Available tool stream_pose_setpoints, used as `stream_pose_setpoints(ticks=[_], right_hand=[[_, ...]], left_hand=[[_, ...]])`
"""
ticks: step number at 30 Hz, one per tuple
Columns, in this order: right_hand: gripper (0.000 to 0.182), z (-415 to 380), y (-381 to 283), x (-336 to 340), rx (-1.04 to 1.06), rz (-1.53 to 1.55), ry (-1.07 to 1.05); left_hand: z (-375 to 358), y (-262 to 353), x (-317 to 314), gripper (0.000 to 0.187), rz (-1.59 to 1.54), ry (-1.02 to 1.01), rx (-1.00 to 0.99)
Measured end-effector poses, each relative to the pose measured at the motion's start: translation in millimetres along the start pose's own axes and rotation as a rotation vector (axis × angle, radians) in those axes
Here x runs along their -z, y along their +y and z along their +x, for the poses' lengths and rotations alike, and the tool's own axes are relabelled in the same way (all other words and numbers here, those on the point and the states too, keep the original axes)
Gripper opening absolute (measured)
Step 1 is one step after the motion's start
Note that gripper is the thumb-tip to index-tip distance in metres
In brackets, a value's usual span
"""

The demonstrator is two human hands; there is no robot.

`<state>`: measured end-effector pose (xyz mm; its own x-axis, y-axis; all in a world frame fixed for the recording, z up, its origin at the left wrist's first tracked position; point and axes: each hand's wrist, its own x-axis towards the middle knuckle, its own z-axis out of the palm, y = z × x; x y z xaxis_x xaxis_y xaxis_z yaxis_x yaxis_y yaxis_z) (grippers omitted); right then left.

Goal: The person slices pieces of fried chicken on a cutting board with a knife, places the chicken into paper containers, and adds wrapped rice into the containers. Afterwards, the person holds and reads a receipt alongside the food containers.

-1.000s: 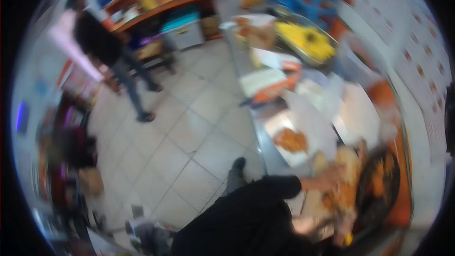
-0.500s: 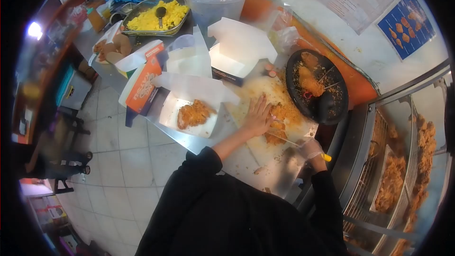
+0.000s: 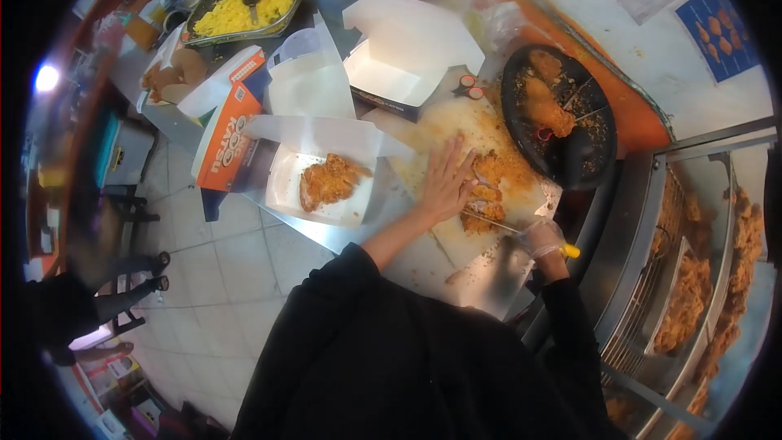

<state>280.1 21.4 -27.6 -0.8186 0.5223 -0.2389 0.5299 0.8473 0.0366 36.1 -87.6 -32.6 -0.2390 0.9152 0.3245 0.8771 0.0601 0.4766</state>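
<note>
My bare left hand (image 3: 445, 182) lies with its fingers stretched out on the cutting board (image 3: 407, 132), its thumb side against a breaded fried cutlet (image 3: 487, 189). Cut lines run across the cutlet, which is partly in slices. In a clear plastic glove, my right hand (image 3: 541, 238) is closed around a knife with a yellow handle (image 3: 572, 252). The thin knife blade (image 3: 491, 220) lies across the near part of the cutlet. Left of the board, an open white takeaway box (image 3: 352, 200) holds another fried piece (image 3: 326, 182).
A black bowl (image 3: 601, 165) with fried pieces and crumbs stands right of the board, near scissors (image 3: 467, 88). Behind are another open box (image 3: 399, 73) and a tray of yellow food (image 3: 198, 36). A heated cabinet (image 3: 627, 277) borders the right; a person's legs (image 3: 122, 297) show at left.
The whole view has shifted slightly, and another person's legs have come into sight at left. My left hand stays beside the cutlet, and the knife is still across it.
</note>
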Motion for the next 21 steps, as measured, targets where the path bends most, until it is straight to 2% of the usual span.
stream_pose_setpoints(ticks=[2, 5, 7, 9, 12, 17, 19, 21], right_hand=[[0.012, 0.8, 2.2, -1.1, -0.025, 0.013, 0.086], [0.013, -3.8, -11.7, 56.0, -0.064, 0.08, 0.056], [0.016, -10.7, -16.6, 64.5, -0.106, 0.119, 0.031], [0.028, -19.2, -23.9, 60.2, -0.105, 0.195, -0.024], [0.029, -24.0, -33.5, 39.4, -0.133, 0.178, -0.052], [0.022, -13.7, -31.2, 18.7, -0.199, 0.17, -0.124], [0.02, -5.5, -27.6, 16.6, -0.087, 0.174, -0.119], [0.02, -2.8, -30.6, 23.5, -0.102, 0.164, -0.125]], left_hand=[[2.8, -1.4, 1.4, 0.051, 0.001, 0.012, -0.01], [14.5, -0.2, 14.4, 0.052, -0.048, 0.074, -0.002], [21.3, 11.7, 38.5, 0.051, -0.034, 0.062, -0.121], [18.1, 9.8, 36.8, 0.05, -0.037, 0.046, -0.129], [12.6, 5.0, 23.8, 0.049, -0.03, 0.029, -0.149], [10.9, 1.8, 7.1, 0.049, 0.006, 0.007, -0.145], [14.2, -1.8, 6.2, 0.049, -0.035, 0.008, -0.125], [10.1, -13.5, -1.2, 0.049, -0.03, 0.007, -0.077]])
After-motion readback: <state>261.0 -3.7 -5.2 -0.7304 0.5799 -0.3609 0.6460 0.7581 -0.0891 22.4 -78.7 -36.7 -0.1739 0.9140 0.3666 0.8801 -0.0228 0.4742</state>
